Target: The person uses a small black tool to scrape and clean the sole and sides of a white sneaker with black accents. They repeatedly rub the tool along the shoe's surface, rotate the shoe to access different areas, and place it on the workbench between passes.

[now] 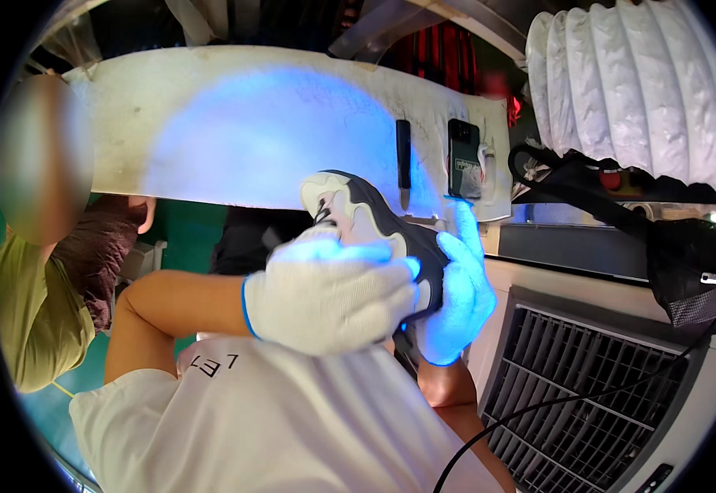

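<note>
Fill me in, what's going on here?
A person in white knit gloves has a pale, dark-trimmed sports shoe in both hands: the left hand lies across it, the right hand against its right side. The shoe shows at the near edge of a long off-white table bearing a black-handled tool and a dark green smartphone. Someone in an olive-green top is at the left.

A pale, scuffed tabletop (120,115) bore a round pool of blue light (267,131); green floor (189,237) showed past its near edge. A white ribbed duct (633,94) lay beyond the right edge, a dark slatted grille (588,386) below the near right corner.
</note>
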Tool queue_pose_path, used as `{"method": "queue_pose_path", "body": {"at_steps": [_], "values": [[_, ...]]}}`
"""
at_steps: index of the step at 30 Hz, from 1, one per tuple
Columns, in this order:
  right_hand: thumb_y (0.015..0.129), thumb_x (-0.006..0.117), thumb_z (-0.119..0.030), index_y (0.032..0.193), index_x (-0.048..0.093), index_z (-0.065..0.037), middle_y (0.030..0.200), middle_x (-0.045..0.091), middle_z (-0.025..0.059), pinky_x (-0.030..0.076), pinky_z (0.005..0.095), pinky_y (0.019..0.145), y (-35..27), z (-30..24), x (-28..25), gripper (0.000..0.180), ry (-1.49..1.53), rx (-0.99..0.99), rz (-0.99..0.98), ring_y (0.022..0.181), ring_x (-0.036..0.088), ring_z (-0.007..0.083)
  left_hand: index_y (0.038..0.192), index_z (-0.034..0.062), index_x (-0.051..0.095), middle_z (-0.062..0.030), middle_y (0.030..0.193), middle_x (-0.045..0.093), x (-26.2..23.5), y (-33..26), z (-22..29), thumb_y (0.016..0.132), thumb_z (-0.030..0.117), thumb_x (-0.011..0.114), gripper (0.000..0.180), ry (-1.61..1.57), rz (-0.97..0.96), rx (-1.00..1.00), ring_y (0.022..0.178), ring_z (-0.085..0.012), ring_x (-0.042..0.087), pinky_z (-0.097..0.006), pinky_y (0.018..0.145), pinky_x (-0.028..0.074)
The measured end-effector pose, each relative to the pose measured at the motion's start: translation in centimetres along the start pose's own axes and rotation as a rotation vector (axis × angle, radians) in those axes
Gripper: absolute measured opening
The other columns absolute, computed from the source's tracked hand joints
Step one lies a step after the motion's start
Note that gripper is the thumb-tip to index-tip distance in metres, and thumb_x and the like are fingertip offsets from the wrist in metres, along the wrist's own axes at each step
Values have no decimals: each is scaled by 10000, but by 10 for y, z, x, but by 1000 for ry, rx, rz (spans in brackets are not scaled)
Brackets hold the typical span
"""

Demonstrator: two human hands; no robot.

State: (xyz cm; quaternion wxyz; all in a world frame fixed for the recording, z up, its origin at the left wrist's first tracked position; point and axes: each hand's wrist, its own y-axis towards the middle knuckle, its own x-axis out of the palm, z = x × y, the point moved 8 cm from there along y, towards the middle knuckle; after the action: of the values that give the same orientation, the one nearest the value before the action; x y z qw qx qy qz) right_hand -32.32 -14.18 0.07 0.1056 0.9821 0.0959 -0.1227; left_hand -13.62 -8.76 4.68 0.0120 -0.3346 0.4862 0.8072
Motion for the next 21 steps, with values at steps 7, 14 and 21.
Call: {"method": "queue_pose_path", "body": {"at_steps": [7, 14, 21], "values": [[1141, 567, -433, 1624, 469, 92, 1646, 541, 276, 399, 578, 1303, -35, 26, 60, 720, 443, -147, 175, 1515, 550, 396, 1683, 57, 435, -278, 1731, 388, -80, -8, -45, 623, 263, 1068, 1251, -240, -42, -379, 1586, -498, 403, -523, 1263, 392], [1056, 745, -344, 1633, 495, 9, 1618, 569, 270, 470, 527, 1218, 121, 109, 60, 721, -541, -126, 226, 1447, 578, 491, 1736, 44, 343, -273, 1751, 365, -100, -60, -38, 660, 172, 1040, 1289, 66, -188, -750, 1655, -436, 355, -500, 1329, 350], [991, 775, -270, 1534, 580, -10, 1407, 688, 247, 567, 542, 1046, 138, 148, 86, 633, -858, -128, 46, 1233, 694, 440, 1770, 124, 298, -251, 1691, 434, -113, -69, -40, 666, 151, 1018, 1319, 132, -320, -775, 1574, -426, 446, -495, 1296, 404]]}}
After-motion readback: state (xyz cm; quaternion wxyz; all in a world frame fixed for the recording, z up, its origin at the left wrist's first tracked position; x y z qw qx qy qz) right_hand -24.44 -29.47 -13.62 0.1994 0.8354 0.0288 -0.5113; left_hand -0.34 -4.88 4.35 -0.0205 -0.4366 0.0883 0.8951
